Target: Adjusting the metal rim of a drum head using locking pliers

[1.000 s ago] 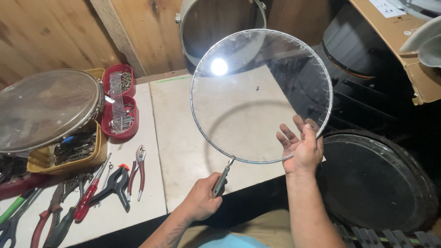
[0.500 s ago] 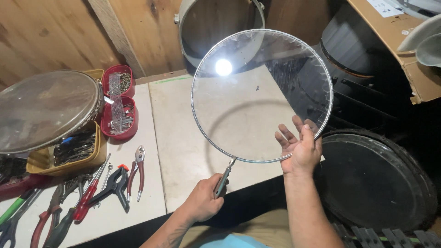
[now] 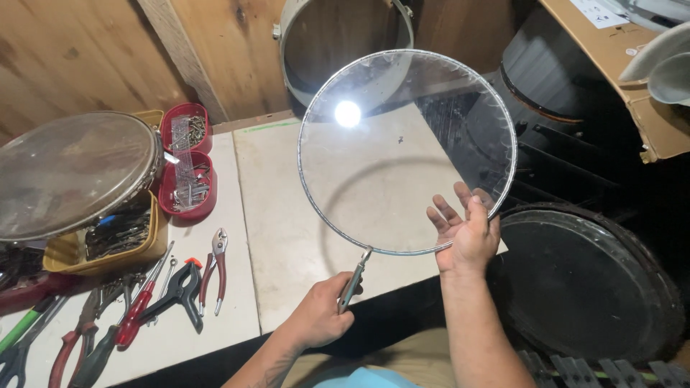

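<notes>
A clear round drumhead point(image 3: 402, 136) with a thin metal hoop is held up over the workbench, a bright light spot reflecting on its film. My right hand point(image 3: 466, 231) holds its lower right rim, fingers behind the film and thumb in front. My left hand point(image 3: 323, 312) grips a pair of pliers point(image 3: 353, 279) whose jaws bite the hoop at its lowest point. The head casts a ring shadow on the pale bench top point(image 3: 287, 208).
A worn drumhead point(image 3: 72, 172) lies over a yellow tray point(image 3: 136, 241) at left, beside two red bins of small hardware point(image 3: 188, 172). Pliers, clamps and screwdrivers point(image 3: 172, 287) lie at the front left. A drum shell point(image 3: 338, 43) stands behind; a black drum point(image 3: 582, 280) sits at right.
None apart from a slight drift of the drumhead and the light spot; both hands keep their holds.
</notes>
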